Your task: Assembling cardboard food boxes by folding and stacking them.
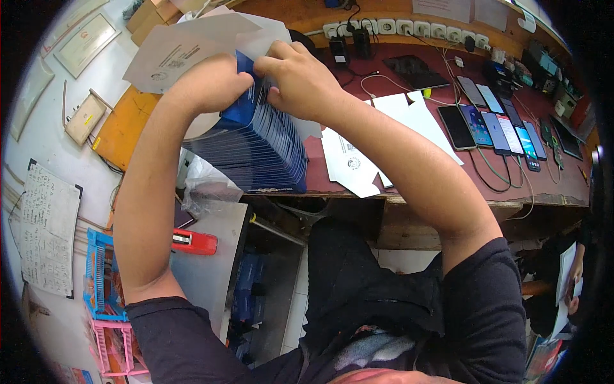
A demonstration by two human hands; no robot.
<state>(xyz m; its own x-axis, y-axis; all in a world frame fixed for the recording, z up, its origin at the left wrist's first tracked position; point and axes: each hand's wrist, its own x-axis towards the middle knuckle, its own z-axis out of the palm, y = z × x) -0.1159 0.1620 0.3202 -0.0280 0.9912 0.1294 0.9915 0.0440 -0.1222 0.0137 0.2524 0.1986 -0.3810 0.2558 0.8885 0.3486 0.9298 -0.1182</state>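
Observation:
A tall stack of thin blue cardboard boxes stands at the left end of the table. Over its top, my left hand is curled, its thumb against a raised blue piece; its other fingers are mostly hidden. My right hand pinches the edge of that blue piece from the right side. Behind both hands spreads a white cut-out cardboard sheet with small dark print and a round emblem. More flat white sheets lie right of the stack, partly beneath my right forearm.
Several phones, some lit and cabled, lie on the dark red tabletop at right. Power sockets line the back. At lower left are a red stapler-like tool, clear plastic and a blue rack. Another person's hand shows far right.

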